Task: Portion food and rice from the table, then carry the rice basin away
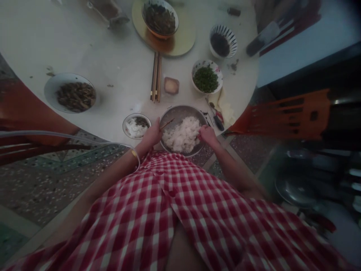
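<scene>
A metal bowl holds a mound of white rice at the table's near edge, just in front of my body. My left hand is closed at the bowl's left side, with thin brown chopsticks reaching from it over the rice. At the opposite side, my right hand grips the bowl's right rim, its fingertips close to the rice. Just left of my left hand stands a small bowl with something white and something dark in it.
Several chopsticks lie beside a small square container. A bowl of chopped greens, a striped bowl and a dark-handled tool are on the right. On the left stands a bowl of brown strips; an orange chair stands right.
</scene>
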A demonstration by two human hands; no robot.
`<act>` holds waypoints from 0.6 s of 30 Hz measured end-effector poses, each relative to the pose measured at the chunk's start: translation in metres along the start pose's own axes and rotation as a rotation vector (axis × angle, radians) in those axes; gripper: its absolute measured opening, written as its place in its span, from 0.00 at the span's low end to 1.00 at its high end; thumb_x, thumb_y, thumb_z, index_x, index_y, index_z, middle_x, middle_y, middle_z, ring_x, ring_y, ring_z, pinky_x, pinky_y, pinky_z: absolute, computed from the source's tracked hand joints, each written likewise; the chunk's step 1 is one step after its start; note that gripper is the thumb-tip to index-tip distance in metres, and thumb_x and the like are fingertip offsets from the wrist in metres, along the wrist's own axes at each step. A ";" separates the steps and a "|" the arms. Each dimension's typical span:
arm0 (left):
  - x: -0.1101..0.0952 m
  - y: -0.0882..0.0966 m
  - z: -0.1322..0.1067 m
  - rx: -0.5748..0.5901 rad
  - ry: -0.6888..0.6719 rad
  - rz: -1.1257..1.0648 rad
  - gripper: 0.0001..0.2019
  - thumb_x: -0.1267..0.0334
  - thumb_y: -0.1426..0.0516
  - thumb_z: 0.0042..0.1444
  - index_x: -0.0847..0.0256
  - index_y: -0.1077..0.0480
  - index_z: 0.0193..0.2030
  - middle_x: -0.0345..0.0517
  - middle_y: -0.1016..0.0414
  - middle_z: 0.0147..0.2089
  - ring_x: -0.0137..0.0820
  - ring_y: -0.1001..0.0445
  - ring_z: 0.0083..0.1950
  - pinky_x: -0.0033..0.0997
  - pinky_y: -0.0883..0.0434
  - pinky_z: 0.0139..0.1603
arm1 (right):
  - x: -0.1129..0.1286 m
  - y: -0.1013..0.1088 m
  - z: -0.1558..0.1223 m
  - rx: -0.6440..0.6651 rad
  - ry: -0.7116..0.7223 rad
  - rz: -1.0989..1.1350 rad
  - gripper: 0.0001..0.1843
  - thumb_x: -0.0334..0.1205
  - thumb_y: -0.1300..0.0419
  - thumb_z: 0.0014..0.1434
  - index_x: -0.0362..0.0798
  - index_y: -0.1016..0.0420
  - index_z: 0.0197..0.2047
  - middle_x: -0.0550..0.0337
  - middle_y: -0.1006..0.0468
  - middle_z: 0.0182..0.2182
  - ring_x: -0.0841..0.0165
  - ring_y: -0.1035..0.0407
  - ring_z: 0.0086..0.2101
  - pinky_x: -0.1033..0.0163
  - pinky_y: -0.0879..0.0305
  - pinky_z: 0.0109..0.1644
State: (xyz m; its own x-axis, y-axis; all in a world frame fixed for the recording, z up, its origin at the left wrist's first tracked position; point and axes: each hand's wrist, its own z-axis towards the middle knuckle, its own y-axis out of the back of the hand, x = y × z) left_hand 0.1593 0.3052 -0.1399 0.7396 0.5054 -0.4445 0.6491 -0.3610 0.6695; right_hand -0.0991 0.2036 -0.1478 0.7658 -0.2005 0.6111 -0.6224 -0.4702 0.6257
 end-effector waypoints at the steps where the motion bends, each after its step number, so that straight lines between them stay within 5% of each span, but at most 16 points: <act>1: 0.000 0.001 0.000 0.003 -0.003 -0.013 0.35 0.69 0.52 0.57 0.70 0.52 0.72 0.64 0.22 0.46 0.46 0.23 0.47 0.40 0.30 0.48 | 0.001 -0.006 0.004 0.027 -0.060 0.045 0.22 0.45 0.50 0.60 0.50 0.32 0.17 0.59 0.32 0.10 0.66 0.33 0.16 0.61 0.32 0.27; 10: 0.004 -0.002 0.002 -0.007 -0.069 -0.073 0.33 0.68 0.52 0.58 0.69 0.51 0.72 0.63 0.22 0.48 0.44 0.23 0.48 0.37 0.31 0.49 | 0.041 -0.015 0.015 0.039 -0.234 0.129 0.26 0.46 0.56 0.64 0.45 0.25 0.23 0.56 0.30 0.12 0.64 0.33 0.16 0.55 0.30 0.28; 14: 0.001 0.000 0.001 0.015 -0.050 -0.030 0.33 0.64 0.53 0.61 0.69 0.53 0.72 0.63 0.23 0.51 0.44 0.23 0.50 0.37 0.30 0.50 | 0.067 -0.010 0.016 0.037 -0.093 0.139 0.23 0.47 0.55 0.64 0.46 0.27 0.26 0.59 0.29 0.14 0.68 0.32 0.17 0.63 0.32 0.26; 18: -0.001 0.000 0.000 0.021 -0.047 -0.008 0.32 0.64 0.54 0.62 0.69 0.55 0.73 0.63 0.24 0.53 0.43 0.23 0.51 0.36 0.30 0.51 | 0.078 0.015 0.004 0.011 0.121 -0.089 0.23 0.46 0.58 0.66 0.46 0.26 0.32 0.57 0.24 0.22 0.68 0.27 0.26 0.65 0.31 0.32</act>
State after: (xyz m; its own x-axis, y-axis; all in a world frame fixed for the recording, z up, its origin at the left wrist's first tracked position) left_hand 0.1590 0.3047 -0.1397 0.7413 0.4717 -0.4775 0.6586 -0.3738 0.6531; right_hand -0.0483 0.1774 -0.0926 0.7921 -0.0531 0.6080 -0.5508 -0.4912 0.6748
